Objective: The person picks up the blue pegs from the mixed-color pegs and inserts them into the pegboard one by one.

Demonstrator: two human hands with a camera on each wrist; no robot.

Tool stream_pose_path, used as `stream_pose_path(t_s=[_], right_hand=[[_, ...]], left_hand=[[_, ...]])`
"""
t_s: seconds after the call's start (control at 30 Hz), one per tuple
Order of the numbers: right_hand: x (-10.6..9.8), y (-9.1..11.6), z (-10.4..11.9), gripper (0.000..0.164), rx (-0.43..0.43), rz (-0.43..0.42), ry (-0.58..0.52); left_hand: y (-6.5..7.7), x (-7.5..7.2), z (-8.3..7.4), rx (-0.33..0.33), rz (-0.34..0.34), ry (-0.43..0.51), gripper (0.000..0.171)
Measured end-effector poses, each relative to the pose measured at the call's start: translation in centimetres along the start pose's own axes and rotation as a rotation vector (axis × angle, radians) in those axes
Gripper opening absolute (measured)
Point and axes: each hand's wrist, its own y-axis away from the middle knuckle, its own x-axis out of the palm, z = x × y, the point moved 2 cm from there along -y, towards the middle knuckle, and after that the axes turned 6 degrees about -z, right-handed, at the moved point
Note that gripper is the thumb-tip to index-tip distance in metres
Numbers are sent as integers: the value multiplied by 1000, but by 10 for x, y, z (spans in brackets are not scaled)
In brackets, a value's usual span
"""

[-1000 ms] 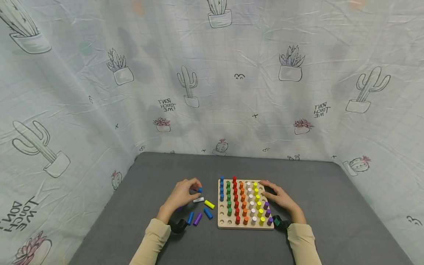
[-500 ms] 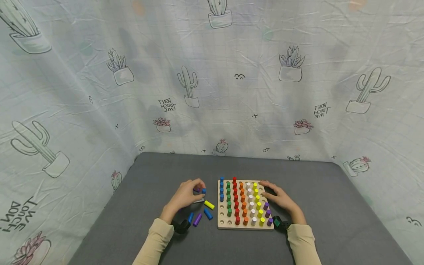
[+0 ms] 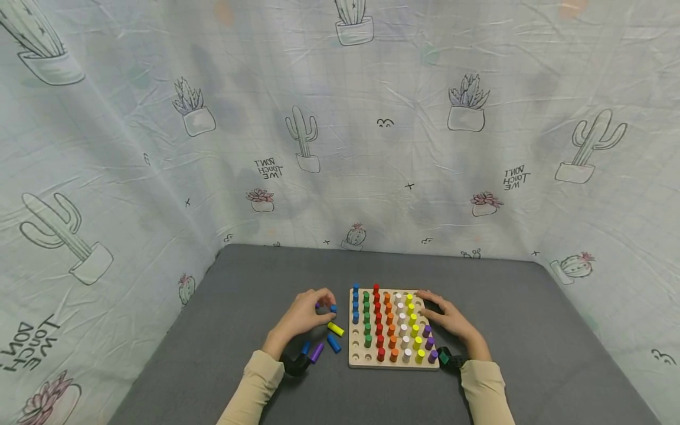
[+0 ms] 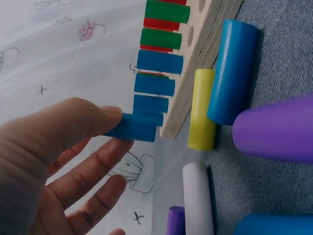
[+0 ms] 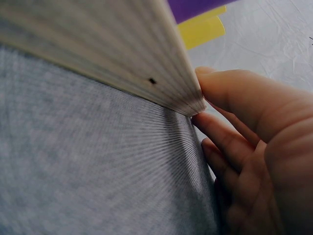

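Grey cloth covers the desk [image 3: 265, 265], which carries a square pale-wood pegboard [image 3: 393, 366]. The right hand [image 3: 451, 317] touches its right edge, fingers spread; the left hand [image 3: 301, 313] has its fingers pinching a blue cylindrical peg [image 4: 132, 128] — just left of the board, near a loose yellow cylindrical peg [image 3: 336, 329].

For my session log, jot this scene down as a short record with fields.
Left hand: pinches a blue peg
Right hand: touches the wooden board at its right edge
Board: standing pegs in single-colour columns; some holes unfilled, front-left corner included
Loose, left of board: yellow peg, white peg, two blue pegs, purple pegs
Surface: grey table
Backdrop: cactus-print cloth
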Motion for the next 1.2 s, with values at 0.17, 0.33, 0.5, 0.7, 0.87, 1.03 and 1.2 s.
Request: stream_pose_path(t_s=[0.17,0.33,0.5,0.7,0.87,1.03,1.2], right_hand=[[1,-4,-20,48,2,-8,21],[0,-6,-30,49,0,3,1],[-2,-6,-30,49,-2,9,-14],[-2,-7,-31,48,7,8,3],[-2,-7,-31,49,18,14,-6],[-2,-6,-30,49,17,14,-12],[-1,-6,-29,49,19,11,-9]], left_hand=[[-1,2,-3,23,13,7,20],[-1,4,-8,32,35,8,20],[-1,6,-12,26,54,21,19],[-2,11,-14,22,80,24,22],[-2,16,-15,34,88,7,25],[-2,19,-18,41,91,18,24],[-2,20,-22,40,110,47,22]])
